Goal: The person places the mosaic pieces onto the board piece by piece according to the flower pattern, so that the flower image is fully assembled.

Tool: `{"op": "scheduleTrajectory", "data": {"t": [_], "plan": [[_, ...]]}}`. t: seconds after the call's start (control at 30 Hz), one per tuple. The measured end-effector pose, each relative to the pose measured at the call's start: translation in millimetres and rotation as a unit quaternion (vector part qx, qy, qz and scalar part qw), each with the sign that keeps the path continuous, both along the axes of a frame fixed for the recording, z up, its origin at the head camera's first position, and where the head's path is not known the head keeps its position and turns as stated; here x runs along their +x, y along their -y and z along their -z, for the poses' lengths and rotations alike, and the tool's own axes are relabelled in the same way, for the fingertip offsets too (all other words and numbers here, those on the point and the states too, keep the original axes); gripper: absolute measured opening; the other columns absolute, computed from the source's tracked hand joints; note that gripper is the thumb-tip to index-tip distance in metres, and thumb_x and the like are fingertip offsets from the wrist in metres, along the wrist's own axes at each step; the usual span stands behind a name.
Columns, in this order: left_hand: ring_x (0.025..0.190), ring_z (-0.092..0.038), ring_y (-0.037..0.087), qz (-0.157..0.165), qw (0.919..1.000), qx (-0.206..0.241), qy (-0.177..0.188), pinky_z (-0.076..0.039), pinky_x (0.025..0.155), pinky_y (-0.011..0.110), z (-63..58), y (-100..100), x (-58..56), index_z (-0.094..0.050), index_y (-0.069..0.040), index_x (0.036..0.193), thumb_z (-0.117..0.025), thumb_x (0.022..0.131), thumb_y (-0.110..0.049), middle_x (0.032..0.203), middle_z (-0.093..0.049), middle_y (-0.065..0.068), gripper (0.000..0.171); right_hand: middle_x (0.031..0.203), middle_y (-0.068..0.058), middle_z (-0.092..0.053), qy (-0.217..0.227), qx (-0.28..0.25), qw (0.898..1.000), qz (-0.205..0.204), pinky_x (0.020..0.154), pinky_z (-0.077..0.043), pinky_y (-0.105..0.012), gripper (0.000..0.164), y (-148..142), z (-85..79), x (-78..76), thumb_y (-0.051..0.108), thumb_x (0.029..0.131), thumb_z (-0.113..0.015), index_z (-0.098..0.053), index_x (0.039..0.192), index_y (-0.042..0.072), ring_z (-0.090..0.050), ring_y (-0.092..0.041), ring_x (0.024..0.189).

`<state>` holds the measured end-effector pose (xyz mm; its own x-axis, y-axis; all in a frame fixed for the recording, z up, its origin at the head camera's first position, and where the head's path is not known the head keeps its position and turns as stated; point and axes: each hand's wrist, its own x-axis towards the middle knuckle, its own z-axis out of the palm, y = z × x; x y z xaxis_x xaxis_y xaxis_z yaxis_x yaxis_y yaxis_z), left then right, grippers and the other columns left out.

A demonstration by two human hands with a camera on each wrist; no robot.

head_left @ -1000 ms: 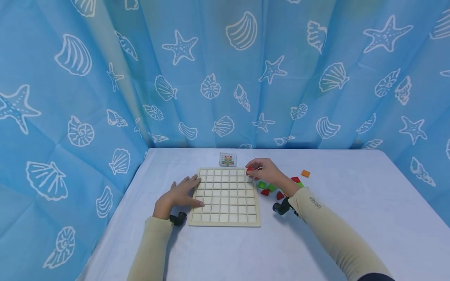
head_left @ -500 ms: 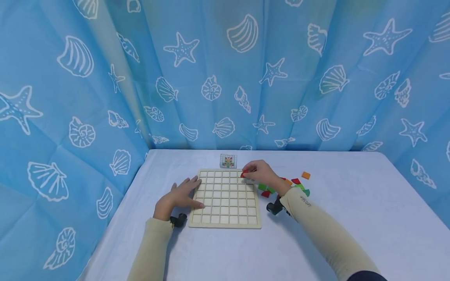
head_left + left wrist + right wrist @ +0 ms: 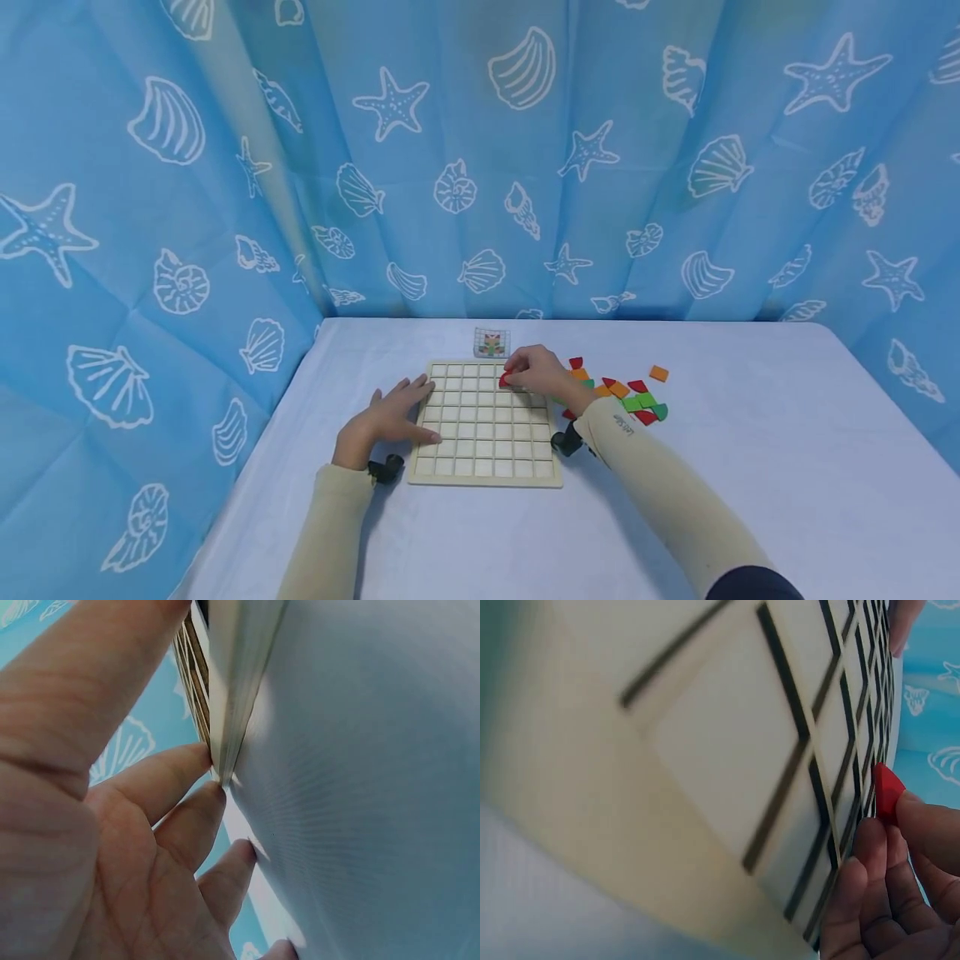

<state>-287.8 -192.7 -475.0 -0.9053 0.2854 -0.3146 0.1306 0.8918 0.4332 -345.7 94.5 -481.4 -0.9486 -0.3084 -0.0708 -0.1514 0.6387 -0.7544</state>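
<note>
A pale wooden grid board [image 3: 485, 481] lies flat on the table, its square cells divided by thin ridges. My left hand [image 3: 386, 421] rests at the board's left edge with fingers spread; the left wrist view shows fingertips [image 3: 204, 754] touching the rim. Over the upper right cells, my right hand [image 3: 538, 372] pinches a red quarter-round tile [image 3: 505, 380] between thumb and fingers. In the right wrist view the red tile [image 3: 887, 793] is tilted up, close to the grid ridges; whether it touches them I cannot tell.
Several loose orange, green and red tiles [image 3: 637, 402] lie right of the board, partly hidden by the right forearm. One orange tile [image 3: 659, 373] sits apart. A small pattern card [image 3: 492, 342] lies behind the board. A blue shell-print curtain [image 3: 480, 167] hangs behind the white table [image 3: 750, 467].
My right hand has moved left with the red tile, from the board's right edge to over its upper cells, uncovering more loose tiles. The left hand has stayed on the board.
</note>
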Motion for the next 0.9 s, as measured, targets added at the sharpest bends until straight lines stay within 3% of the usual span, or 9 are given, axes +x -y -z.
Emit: {"op": "scheduleTrajectory", "data": {"t": [0.3,0.67,0.9], "plan": [[0.155,-0.006,0.031,-0.001,1.0000,0.000,0.005,0.002,0.120,0.065,-1.6,-1.7,-0.9,-0.028,-0.020,0.157,-0.079,0.077,-0.053,0.167,-0.016,0.003,0.101,0.086,-0.005,-0.067,-0.016,0.008,1.000,-0.015,0.069,-0.050,-0.028,0.009,2.1,1.9,-0.7,0.012,0.091,-0.070,-0.071,0.098,0.007,-0.058,-0.017,0.076],[0.155,-0.007,0.033,0.001,1.0000,-0.006,0.006,0.001,0.120,0.067,-1.0,2.3,-1.0,-0.028,-0.018,0.157,-0.079,0.077,-0.053,0.167,-0.016,0.005,0.102,0.093,-0.006,-0.068,-0.036,0.049,0.997,-0.044,0.079,-0.052,-0.035,0.009,8.7,-2.6,0.4,0.012,0.093,-0.065,-0.069,0.100,0.007,-0.060,-0.018,0.084],[0.155,-0.007,0.033,0.005,1.0000,-0.003,0.003,0.001,0.119,0.067,-0.7,0.9,-1.6,-0.028,-0.017,0.157,-0.079,0.077,-0.054,0.167,-0.016,0.005,0.102,0.096,-0.006,-0.071,-0.019,0.061,0.997,-0.039,0.081,-0.054,-0.036,0.011,6.9,-2.7,1.3,0.013,0.093,-0.066,-0.072,0.099,0.007,-0.063,-0.019,0.086]]}}
